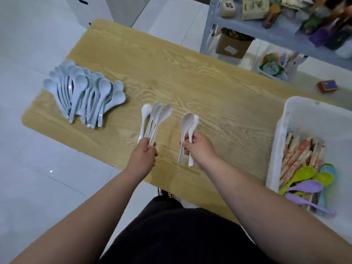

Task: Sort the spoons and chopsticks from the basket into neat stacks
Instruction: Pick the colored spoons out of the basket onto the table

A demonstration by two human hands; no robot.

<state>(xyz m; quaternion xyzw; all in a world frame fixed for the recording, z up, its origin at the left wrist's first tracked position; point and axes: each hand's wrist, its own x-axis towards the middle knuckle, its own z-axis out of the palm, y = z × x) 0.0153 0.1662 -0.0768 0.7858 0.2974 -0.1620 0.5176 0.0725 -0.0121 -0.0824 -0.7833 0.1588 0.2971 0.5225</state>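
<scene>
**White spoons in both hands**

Grips a fan of glossy white spoons (pixel 154 119) by the handles in the left hand (pixel 144 155). Pinches a matching pair of spoons (pixel 187 126) mid-handle in the right hand (pixel 198 147), above the wooden table (pixel 190 73). Heaped far left: pale blue spoons (pixel 83 92). In the white basket (pixel 297 115): wrapped chopsticks (pixel 297 155), green and purple spoons (pixel 304 180).

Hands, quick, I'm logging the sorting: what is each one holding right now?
Left hand: grips a fanned bunch of white plastic spoons by the handles.
Right hand: grips two pale cream plastic spoons mid-handle.
</scene>
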